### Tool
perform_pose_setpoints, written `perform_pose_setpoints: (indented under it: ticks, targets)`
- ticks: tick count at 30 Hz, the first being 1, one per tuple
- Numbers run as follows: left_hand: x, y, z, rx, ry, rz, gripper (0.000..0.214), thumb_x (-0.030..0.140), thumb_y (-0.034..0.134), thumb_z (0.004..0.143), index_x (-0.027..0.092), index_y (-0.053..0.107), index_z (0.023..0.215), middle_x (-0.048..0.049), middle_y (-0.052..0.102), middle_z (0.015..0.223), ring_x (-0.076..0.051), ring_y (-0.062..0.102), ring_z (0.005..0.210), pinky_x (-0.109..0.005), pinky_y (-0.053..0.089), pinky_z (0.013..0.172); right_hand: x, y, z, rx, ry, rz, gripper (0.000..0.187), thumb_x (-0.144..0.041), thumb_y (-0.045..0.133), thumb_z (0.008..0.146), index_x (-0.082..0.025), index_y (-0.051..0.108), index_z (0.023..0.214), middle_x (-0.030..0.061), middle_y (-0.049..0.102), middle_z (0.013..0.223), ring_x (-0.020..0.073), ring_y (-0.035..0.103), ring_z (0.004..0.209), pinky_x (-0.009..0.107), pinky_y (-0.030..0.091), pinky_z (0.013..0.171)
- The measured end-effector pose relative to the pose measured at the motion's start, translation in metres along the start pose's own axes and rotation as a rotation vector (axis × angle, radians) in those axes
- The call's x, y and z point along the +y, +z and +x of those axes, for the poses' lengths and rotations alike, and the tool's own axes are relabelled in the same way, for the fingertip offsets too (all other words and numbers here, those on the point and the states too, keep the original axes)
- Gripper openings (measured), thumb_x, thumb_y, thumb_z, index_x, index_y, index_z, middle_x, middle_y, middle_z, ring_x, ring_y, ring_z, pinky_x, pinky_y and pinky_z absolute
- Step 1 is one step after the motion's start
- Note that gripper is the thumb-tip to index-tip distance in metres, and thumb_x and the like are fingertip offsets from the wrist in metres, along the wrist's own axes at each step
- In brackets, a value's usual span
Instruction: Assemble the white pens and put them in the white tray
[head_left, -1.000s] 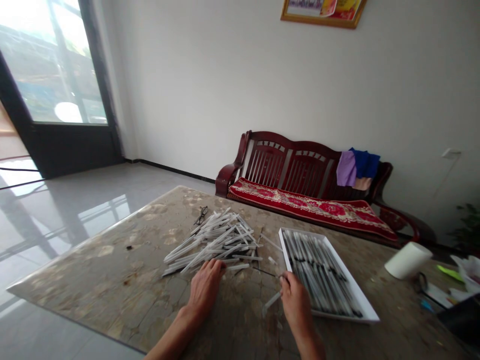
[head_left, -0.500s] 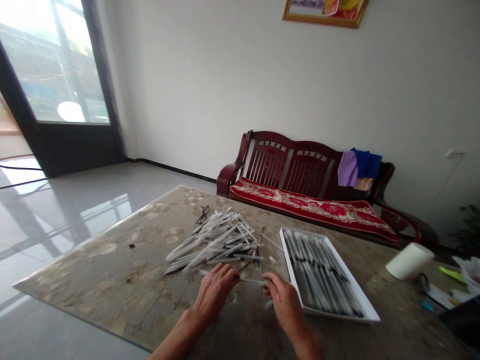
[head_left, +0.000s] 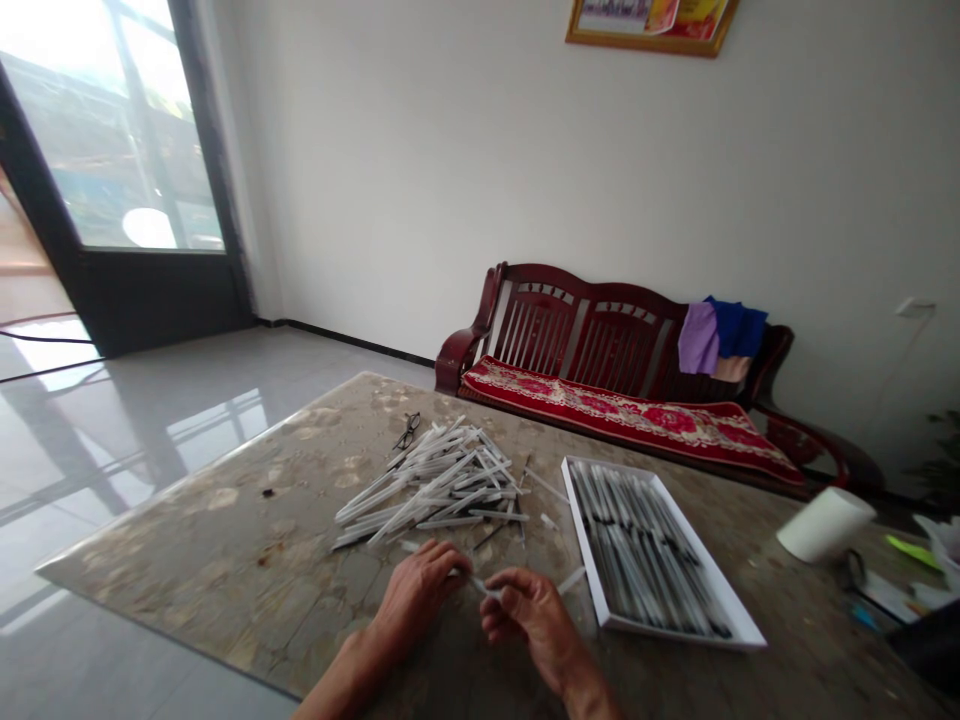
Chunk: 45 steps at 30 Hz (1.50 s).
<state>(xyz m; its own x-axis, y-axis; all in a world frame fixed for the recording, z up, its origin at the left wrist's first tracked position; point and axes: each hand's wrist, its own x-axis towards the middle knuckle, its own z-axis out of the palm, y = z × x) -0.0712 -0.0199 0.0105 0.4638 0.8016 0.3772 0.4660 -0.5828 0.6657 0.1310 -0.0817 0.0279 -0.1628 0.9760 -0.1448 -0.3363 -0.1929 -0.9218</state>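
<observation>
A slim, pale translucent pen (head_left: 480,584) runs between my two hands above the near part of the table. My left hand (head_left: 426,588) is closed on one end, palm down, with its fingers covering much of the pen. On the other end, the thumb and fingers of my right hand (head_left: 529,612) are pinched together. Just beyond my hands lies a loose pile of white pen barrels (head_left: 442,475), with a few thin dark rods at its edge. To the right, a shallow white box (head_left: 679,490) holds rows of pens (head_left: 645,545) with dark parts.
Glasses (head_left: 409,430) lie behind the pile on the patterned table (head_left: 187,535). A small white piece (head_left: 549,522) rests between pile and box. At right stand a white paper roll (head_left: 825,525) and assorted clutter. A red wooden bench (head_left: 600,330) is behind the table.
My right hand has moved left and slightly down, nearer my left hand. Less of the pen shows between them now. The pile and box look unchanged.
</observation>
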Motion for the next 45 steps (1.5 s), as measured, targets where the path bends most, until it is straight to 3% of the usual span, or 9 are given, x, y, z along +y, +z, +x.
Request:
perform_pose_setpoints:
  ticks: [6, 10, 14, 21, 25, 30, 34, 39, 45]
  targets:
    - [-0.002, 0.013, -0.009, 0.511, -0.331, -0.324, 0.011, 0.029, 0.069, 0.076, 0.022, 0.067, 0.084, -0.0005, 0.063, 0.078, -0.016, 0.055, 0.061, -0.026, 0.046, 0.061, -0.006, -0.001, 0.016, 0.316, -0.080, 0.241, 0.047, -0.047, 0.090, 0.052, -0.015, 0.071, 0.081, 0.0068, 0.076, 0.070, 0.0143, 0.070, 0.059, 0.020, 0.055, 0.053]
    - [0.011, 0.022, -0.002, 0.349, -0.579, -0.779, 0.024, 0.041, 0.070, 0.076, 0.019, 0.065, 0.085, 0.0032, 0.059, 0.063, -0.011, 0.047, 0.044, -0.021, 0.037, 0.041, -0.007, -0.001, 0.022, 0.353, -0.042, 0.348, 0.048, -0.042, 0.093, 0.046, -0.015, 0.071, 0.079, 0.0059, 0.076, 0.069, 0.0132, 0.070, 0.057, 0.018, 0.054, 0.050]
    - [0.022, 0.024, 0.010, 0.311, -0.757, -1.282, 0.026, 0.040, 0.068, 0.082, 0.015, 0.065, 0.091, -0.0007, 0.065, 0.068, -0.010, 0.057, 0.050, -0.018, 0.045, 0.044, 0.006, 0.004, 0.025, 0.293, 0.055, 0.378, 0.047, -0.041, 0.093, 0.048, -0.013, 0.071, 0.079, 0.0068, 0.075, 0.066, 0.0125, 0.068, 0.054, 0.017, 0.053, 0.047]
    - [0.015, 0.018, 0.012, 0.324, -0.870, -1.498, 0.008, 0.018, 0.063, 0.087, 0.012, 0.066, 0.082, -0.0046, 0.069, 0.064, -0.013, 0.070, 0.059, -0.019, 0.058, 0.059, 0.011, 0.003, 0.030, 0.269, 0.100, 0.266, 0.053, -0.049, 0.090, 0.050, -0.013, 0.071, 0.085, 0.0037, 0.071, 0.064, 0.0098, 0.063, 0.051, 0.015, 0.047, 0.045]
    - [0.013, 0.018, 0.011, 0.454, -0.887, -1.528, 0.011, 0.013, 0.056, 0.091, 0.012, 0.065, 0.085, -0.0050, 0.071, 0.066, -0.012, 0.071, 0.060, -0.017, 0.059, 0.057, 0.000, -0.012, 0.047, 0.326, -0.009, -0.074, 0.051, -0.061, 0.073, 0.066, -0.016, 0.072, 0.089, 0.0016, 0.068, 0.064, 0.0110, 0.057, 0.047, 0.017, 0.036, 0.038]
    - [0.011, 0.020, 0.013, 0.559, -0.873, -1.599, 0.012, 0.007, 0.055, 0.091, 0.010, 0.065, 0.086, -0.0051, 0.071, 0.069, -0.013, 0.072, 0.061, -0.018, 0.060, 0.054, -0.008, -0.017, 0.082, 0.475, -0.298, -0.946, 0.008, -0.024, 0.065, 0.077, -0.020, 0.072, 0.077, 0.0054, 0.072, 0.080, 0.0206, 0.065, 0.078, 0.027, 0.047, 0.068]
    - [0.006, 0.021, 0.012, 0.562, -0.864, -1.623, 0.009, 0.007, 0.057, 0.089, 0.012, 0.066, 0.088, -0.0040, 0.071, 0.072, -0.013, 0.072, 0.063, -0.018, 0.060, 0.054, -0.010, -0.002, 0.098, 0.452, -0.252, -1.434, 0.014, -0.017, 0.059, 0.082, -0.020, 0.071, 0.089, 0.0070, 0.070, 0.097, 0.0199, 0.065, 0.090, 0.027, 0.044, 0.077]
    - [0.005, 0.021, 0.013, 0.558, -0.865, -1.638, 0.010, 0.008, 0.057, 0.090, 0.011, 0.065, 0.087, -0.0040, 0.070, 0.072, -0.012, 0.072, 0.063, -0.018, 0.059, 0.054, -0.011, 0.012, 0.105, 0.396, -0.186, -1.710, 0.015, -0.016, 0.058, 0.085, -0.020, 0.067, 0.096, 0.0083, 0.067, 0.104, 0.0202, 0.065, 0.094, 0.026, 0.044, 0.074]
    - [0.005, 0.022, 0.015, 0.560, -0.859, -1.653, 0.008, 0.008, 0.058, 0.089, 0.011, 0.065, 0.088, -0.0042, 0.071, 0.075, -0.013, 0.072, 0.064, -0.019, 0.059, 0.054, -0.006, 0.017, 0.111, 0.327, -0.194, -1.754, 0.031, -0.004, 0.040, 0.089, -0.018, 0.065, 0.102, 0.0116, 0.069, 0.102, 0.0215, 0.065, 0.095, 0.028, 0.045, 0.075]
